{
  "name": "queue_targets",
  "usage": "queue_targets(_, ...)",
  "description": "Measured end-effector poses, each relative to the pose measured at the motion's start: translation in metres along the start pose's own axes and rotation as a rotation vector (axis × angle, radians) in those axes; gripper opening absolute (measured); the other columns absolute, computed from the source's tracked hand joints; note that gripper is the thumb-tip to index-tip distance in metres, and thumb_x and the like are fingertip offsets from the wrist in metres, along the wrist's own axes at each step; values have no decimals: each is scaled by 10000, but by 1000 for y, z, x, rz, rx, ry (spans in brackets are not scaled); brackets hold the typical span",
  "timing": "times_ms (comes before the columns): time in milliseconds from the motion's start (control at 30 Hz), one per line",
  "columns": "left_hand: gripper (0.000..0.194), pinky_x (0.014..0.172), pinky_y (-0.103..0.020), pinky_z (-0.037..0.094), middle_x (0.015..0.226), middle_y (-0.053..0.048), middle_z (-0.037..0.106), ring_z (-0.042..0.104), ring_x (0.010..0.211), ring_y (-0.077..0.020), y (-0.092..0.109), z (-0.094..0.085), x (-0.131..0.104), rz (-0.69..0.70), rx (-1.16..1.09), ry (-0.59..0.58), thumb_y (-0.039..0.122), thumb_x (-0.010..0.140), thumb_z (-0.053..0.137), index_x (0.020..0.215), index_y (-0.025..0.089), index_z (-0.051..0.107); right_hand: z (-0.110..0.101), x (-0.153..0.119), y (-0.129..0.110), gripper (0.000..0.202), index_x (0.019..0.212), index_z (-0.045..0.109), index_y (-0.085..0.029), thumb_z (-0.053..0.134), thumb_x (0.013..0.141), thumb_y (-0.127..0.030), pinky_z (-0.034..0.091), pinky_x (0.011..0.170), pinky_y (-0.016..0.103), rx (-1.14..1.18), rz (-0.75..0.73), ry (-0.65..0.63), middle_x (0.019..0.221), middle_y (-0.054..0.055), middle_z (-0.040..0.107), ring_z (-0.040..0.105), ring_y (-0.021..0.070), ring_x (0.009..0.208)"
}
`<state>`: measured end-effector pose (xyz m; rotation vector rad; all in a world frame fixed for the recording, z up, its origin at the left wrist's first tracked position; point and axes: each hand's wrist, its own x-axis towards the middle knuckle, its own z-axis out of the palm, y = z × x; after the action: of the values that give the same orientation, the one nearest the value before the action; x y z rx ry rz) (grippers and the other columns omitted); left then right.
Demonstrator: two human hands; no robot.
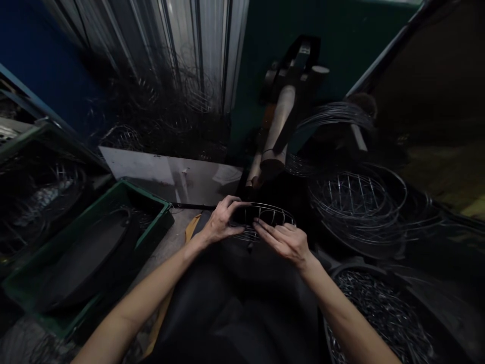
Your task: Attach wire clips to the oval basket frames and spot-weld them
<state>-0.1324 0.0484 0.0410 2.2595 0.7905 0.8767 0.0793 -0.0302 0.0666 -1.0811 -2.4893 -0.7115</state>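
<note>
Left hand [217,222] is pinching the wire basket [273,207] at its left end, right hand [290,242] is bracing its right side, grip unclear, probably keeping it steady above the dark lap cloth [242,303].

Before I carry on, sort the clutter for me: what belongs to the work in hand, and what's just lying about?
In the work:
- round wire frame, in the left and right hands
- wire frames at right, probably related

Apparently lying about:
- green crate
- pale board
- tangled wire behind it
</note>
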Motion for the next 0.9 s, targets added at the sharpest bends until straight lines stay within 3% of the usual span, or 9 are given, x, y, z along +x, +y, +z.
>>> queue_targets(300,555,927,-386,439,1149,-84,493,510,1083,-239,-6,1,6,12,13,43,200,679,687,1199,228,492,7,-1,9,317,1141,621,-280,475,892,-149,402,538,261,85,32,-78,1170,6,613,573,70,592)
queue_targets(533,539,923,-392,431,1148,-84,500,505,1073,-238,-18,6,17,54,107,103,225,699,690,1207,225,508,22,2,19,285,1118,632,-247,492,887,-160,375,529,267,-28,-16,-38,1170,24,617,558,71,587)
queue_targets(733,541,917,-399,426,1179,-83,495,495,1075,-238,-25,11,19,69,184,123,254,721,679,1232,248,503,22,10,20,244,1057,657,-194,515,866,-139,372,530,269,-141,-79,70,1173,42,618,535,69,578)
queue_targets(900,552,922,-402,420,1174,-88,501,489,1085,-241,-28,10,25,78,185,124,257,711,690,1232,240,507,23,12,25,363,1168,607,-245,440,881,-97,376,523,272,-76,-52,25,1176,18,618,551,74,588)
